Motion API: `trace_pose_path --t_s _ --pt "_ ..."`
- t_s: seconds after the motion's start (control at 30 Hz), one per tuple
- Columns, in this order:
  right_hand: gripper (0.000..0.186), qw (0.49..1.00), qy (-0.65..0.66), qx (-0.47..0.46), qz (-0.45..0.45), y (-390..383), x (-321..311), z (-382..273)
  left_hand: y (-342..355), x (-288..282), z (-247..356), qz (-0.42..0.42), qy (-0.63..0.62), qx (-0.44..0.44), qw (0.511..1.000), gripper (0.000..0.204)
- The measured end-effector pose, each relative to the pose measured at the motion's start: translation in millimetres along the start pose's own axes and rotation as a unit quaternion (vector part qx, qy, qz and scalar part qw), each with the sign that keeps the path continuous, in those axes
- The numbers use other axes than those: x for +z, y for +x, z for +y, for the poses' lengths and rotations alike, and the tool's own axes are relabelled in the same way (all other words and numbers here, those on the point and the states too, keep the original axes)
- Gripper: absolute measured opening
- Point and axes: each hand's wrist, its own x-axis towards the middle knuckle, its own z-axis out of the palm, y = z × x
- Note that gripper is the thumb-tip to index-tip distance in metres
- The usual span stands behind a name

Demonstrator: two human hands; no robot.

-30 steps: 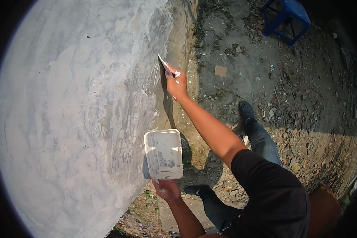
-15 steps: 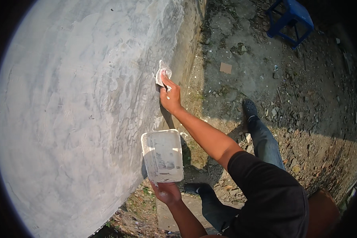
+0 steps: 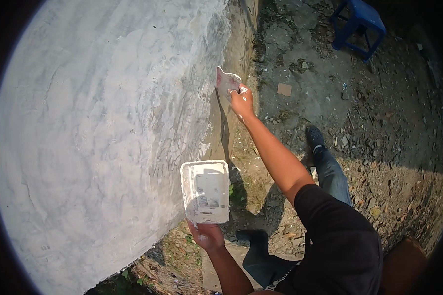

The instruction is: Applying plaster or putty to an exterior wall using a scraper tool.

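Note:
My right hand (image 3: 242, 103), flecked with white putty, is closed around a flat, thin putty scraper (image 3: 227, 81). The scraper's blade is held up beside the lower edge of the grey plastered wall (image 3: 93, 123); whether it touches the wall I cannot tell. Lower down, my left hand (image 3: 209, 237) supports a white rectangular plastic tub (image 3: 184, 189) from below and the near side. White putty coats the tub's rim and smears its inside. Some fingers of the left hand are hidden under the tub. White smears and rough patches cover the wall.
A blue plastic stool (image 3: 362, 22) stands at the far right. On the rough concrete lies a small brown square piece (image 3: 284, 89). Gravel and rubble (image 3: 379, 187) spread to the right of my legs and dark clogs (image 3: 314, 136).
My right hand with the scraper has swung right, away from the wall face, and the blade has turned. The tub has shifted slightly right and its inside shows more.

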Motion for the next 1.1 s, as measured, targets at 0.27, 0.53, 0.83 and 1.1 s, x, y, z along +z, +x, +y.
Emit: trace_pose_path --t_s 0.27,0.53,0.83,1.1 --pt "0.049 0.979 0.011 -0.197 -0.049 -85.6 57.0 -21.1 -11.9 -14.4 17.3 -0.043 -0.090 -0.002 0.995 0.051" --pt "0.049 0.990 0.041 -0.046 -0.126 -92.2 7.5 -21.9 -8.5 -4.4 7.3 -0.016 -0.107 -0.001 0.994 0.050" --pt "0.051 0.958 -0.048 -0.256 -0.116 -116.6 63.7 -14.0 -21.4 -17.6 0.3 0.043 -0.096 0.032 0.994 0.053" --pt "0.041 0.983 -0.021 -0.067 -0.169 -78.7 -12.2 -10.3 -9.7 2.6 3.5 0.055 -0.078 0.027 0.995 0.053"
